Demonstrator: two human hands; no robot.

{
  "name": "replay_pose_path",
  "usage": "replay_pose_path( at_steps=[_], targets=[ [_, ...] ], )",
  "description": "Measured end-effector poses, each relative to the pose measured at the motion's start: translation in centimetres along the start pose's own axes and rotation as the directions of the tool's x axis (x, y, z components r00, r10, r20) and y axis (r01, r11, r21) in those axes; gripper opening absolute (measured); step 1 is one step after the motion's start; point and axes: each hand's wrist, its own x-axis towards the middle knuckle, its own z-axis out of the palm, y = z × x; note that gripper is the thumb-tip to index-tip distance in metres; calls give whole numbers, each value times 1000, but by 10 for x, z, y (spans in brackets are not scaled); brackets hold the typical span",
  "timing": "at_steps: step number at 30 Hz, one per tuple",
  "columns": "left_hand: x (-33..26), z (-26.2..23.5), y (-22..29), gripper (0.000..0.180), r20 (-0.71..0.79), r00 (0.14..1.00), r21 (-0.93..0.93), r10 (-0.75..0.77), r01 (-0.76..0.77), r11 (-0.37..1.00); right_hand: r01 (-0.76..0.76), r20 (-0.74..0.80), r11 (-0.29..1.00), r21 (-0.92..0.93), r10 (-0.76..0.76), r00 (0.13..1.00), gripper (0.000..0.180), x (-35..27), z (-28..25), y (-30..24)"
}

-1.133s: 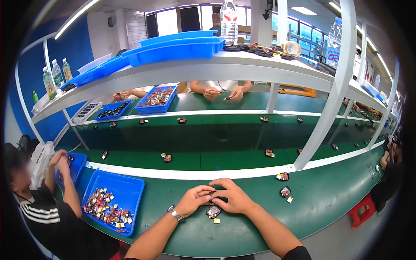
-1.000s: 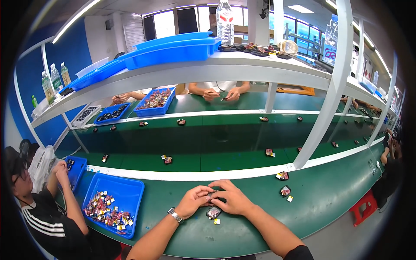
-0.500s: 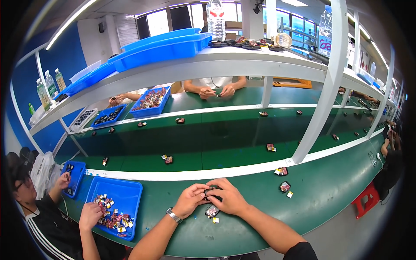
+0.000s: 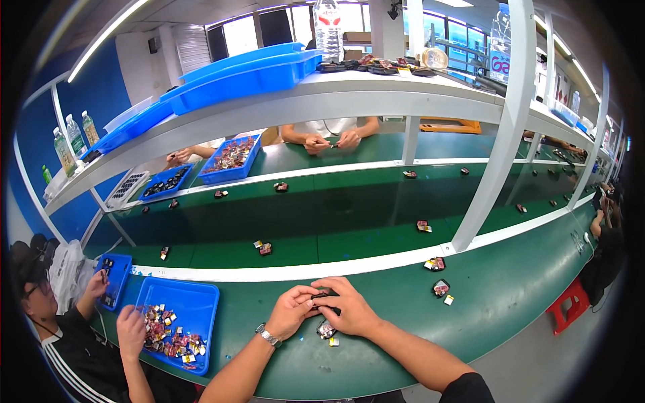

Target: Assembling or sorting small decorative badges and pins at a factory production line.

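Both my hands meet over the green table, fingers curled round a small black casing (image 4: 325,301). My left hand (image 4: 291,313), with a watch at its wrist, pinches it from the left. From the right, my right hand (image 4: 351,310) covers most of it, so its details are hidden. Just below my fingers lies another small black assembly (image 4: 326,329) with reddish parts and a white-yellow tab (image 4: 334,342). Farther right on the table rest two similar assemblies, one by the white rail (image 4: 434,264) and one nearer (image 4: 441,288).
Left of me stands a blue tray (image 4: 213,316) of small red and white-yellow parts, with a co-worker's hand (image 4: 131,329) above it. Beyond the white rail (image 4: 269,273), a green belt (image 4: 349,232) carries scattered assemblies. A white post (image 4: 494,148) supports an overhead shelf (image 4: 403,87).
My hands stay together on the black casing with slight finger movement. The co-worker's hand has risen from the tray's parts. Assemblies on the belt have shifted slightly right.
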Motion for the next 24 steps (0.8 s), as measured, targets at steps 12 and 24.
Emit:
replay_pose_path(
  at_steps=[12,24],
  targets=[
    [1,-1,-1,24,59,998,-100,27,-21,995,-69,-80,994,-82,62,995,19,-5,3,5],
    [1,1,-7,22,-10,998,-87,66,-67,994,-125,-20,992,30,126,992,23,-8,9,7]
  ],
)
